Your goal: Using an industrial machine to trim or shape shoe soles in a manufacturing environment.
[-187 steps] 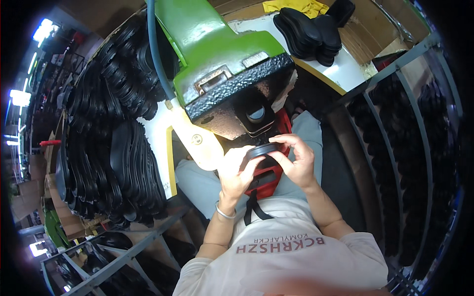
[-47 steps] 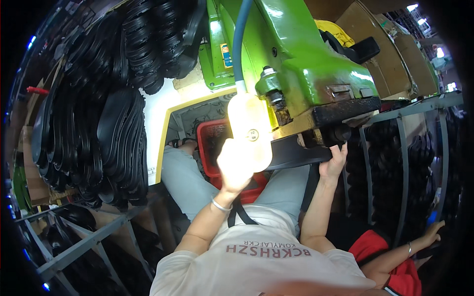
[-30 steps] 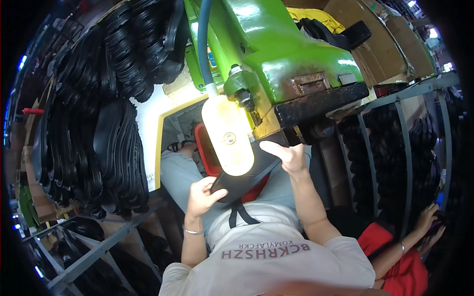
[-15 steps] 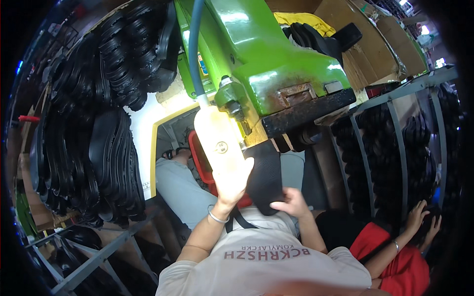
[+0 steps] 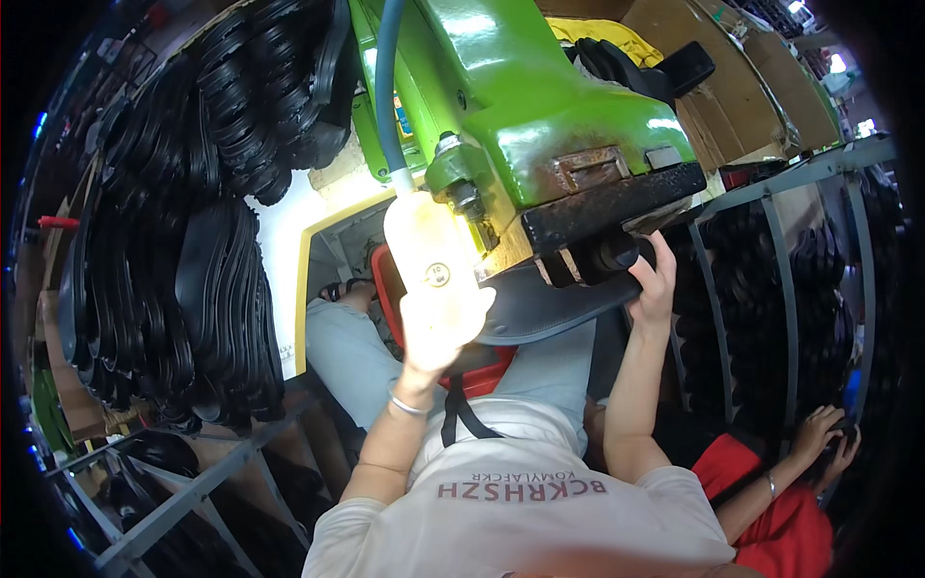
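Currently, from my remote seat, I see the black sole [image 5: 549,326] crosswise beneath the head of the green machine [image 5: 540,106]. The right hand [image 5: 655,281] grasps the sole's right end, one finger raised beside the machine's dark underside. At the other end, the left hand [image 5: 438,323] overlaps the lit lamp [image 5: 424,226] (its glare bleaches my view), so I can't tell whether those fingers grip or merely touch the sole. Below sits a red crate [image 5: 491,378]. Stacked soles [image 5: 217,308] crowd the left, and a co-worker's hands [image 5: 817,435] show at lower right.
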`<action>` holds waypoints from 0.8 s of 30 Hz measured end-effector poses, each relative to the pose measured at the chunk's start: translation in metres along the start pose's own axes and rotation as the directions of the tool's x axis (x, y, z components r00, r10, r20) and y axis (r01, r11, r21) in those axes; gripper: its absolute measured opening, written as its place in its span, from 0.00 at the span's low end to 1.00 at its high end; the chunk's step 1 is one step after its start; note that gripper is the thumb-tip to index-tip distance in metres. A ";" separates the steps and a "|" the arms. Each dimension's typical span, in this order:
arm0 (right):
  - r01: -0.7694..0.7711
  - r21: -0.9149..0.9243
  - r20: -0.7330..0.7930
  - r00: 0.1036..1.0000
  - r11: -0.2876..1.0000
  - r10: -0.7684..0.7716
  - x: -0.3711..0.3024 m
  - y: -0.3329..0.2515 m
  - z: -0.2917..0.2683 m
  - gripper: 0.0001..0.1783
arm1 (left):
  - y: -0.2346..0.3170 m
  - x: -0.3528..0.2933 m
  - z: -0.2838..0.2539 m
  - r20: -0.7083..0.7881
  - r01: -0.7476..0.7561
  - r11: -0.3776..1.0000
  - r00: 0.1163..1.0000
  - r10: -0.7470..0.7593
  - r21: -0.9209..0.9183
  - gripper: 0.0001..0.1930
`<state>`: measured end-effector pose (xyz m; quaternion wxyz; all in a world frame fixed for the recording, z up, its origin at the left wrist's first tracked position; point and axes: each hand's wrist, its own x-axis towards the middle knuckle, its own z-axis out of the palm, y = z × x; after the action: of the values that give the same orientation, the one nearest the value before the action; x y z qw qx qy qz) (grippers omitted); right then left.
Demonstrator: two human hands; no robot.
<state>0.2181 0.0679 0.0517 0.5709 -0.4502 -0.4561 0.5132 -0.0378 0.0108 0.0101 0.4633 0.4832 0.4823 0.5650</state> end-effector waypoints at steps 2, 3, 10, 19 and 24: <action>-0.050 0.033 0.105 0.993 0.998 0.046 0.012 0.005 0.006 0.13 | -0.003 0.005 -0.025 0.083 -0.063 0.998 0.994 0.065 -0.025 0.13; -0.108 0.032 0.172 0.980 0.994 0.101 0.015 0.011 0.006 0.13 | 0.006 0.006 -0.031 0.038 -0.077 0.997 0.996 0.076 0.027 0.13; -0.004 -0.044 0.278 0.960 0.999 0.016 -0.013 0.036 0.058 0.23 | 0.027 -0.006 -0.089 -0.138 0.086 0.996 0.987 -0.085 0.005 0.12; 0.201 -0.221 0.336 0.934 0.954 -0.118 -0.013 0.042 0.094 0.33 | -0.020 -0.079 -0.083 0.005 0.384 0.918 0.922 -0.387 0.100 0.12; -0.041 0.008 0.177 0.984 0.999 0.038 -0.018 0.048 0.098 0.32 | -0.048 -0.100 -0.010 0.048 0.403 0.881 0.903 -0.427 0.249 0.17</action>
<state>0.1122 0.0577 0.0213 0.5205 -0.4086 -0.4929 0.5650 -0.0343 -0.0843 -0.0484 0.5378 0.4475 0.6133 0.3666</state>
